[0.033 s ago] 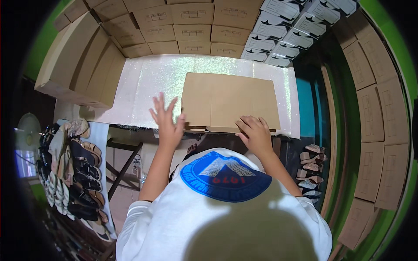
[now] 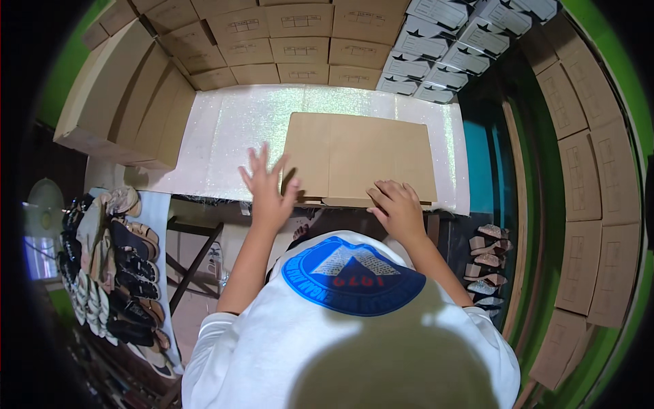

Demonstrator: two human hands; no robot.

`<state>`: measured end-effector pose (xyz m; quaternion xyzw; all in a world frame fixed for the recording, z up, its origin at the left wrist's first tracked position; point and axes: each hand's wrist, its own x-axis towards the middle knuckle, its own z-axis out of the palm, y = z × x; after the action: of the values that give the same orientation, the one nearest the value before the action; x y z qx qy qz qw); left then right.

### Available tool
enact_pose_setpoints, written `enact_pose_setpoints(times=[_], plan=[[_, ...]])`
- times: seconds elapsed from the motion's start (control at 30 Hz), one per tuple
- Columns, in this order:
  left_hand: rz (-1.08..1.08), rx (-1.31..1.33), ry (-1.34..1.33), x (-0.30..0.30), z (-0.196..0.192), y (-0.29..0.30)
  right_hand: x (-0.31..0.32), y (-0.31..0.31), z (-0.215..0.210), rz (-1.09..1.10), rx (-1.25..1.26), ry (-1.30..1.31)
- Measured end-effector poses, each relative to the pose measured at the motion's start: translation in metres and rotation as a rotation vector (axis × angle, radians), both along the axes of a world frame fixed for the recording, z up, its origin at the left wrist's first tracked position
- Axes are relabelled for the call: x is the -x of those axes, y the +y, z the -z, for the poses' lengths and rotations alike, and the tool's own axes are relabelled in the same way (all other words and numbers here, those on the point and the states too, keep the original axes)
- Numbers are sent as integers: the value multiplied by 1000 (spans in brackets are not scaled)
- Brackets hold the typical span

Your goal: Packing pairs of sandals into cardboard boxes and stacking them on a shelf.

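Item: flat brown cardboard sheet, counter centre, twelve o'clock of me. My left hand splayed wide, empty, at its left edge; right hand pressing its near edge. Step, I judge: squaring it; next needs firm hold.

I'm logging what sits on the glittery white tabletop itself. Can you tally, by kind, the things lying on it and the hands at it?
Flat brown cardboard sheet on the white table: 1
Hands at its near edge, left hand and right hand: 2
Total: 3
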<state>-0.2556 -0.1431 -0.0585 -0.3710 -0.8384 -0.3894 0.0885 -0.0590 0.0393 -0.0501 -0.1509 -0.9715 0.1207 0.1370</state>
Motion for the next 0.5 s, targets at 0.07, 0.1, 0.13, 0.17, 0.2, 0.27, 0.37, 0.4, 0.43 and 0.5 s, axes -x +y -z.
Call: enact_pose_setpoints(times=[0.07,0.1,0.13,0.17,0.2,0.27,0.37,0.4,0.43,0.5], plan=[[156,356,99,-9,-2,10,0,1,3,-70,-36,23],[159,358,98,-14,-1,14,0,2,3,-67,-33,22],[230,413,116,-18,1,17,0,2,2,-85,-14,22],[305,466,137,-19,2,20,0,3,1,-99,3,23],[310,466,137,-20,0,21,1,5,1,-94,4,22],[321,457,150,-19,-6,20,1,8,0,-99,6,48],[299,470,168,-15,-8,21,4,11,9,-22,120,66],[297,468,170,-16,-7,21,5,13,9,-24,117,68],[285,467,181,-16,-4,20,5,14,8,-25,109,64],[274,469,188,-16,4,22,6,16,9,-26,103,57]])
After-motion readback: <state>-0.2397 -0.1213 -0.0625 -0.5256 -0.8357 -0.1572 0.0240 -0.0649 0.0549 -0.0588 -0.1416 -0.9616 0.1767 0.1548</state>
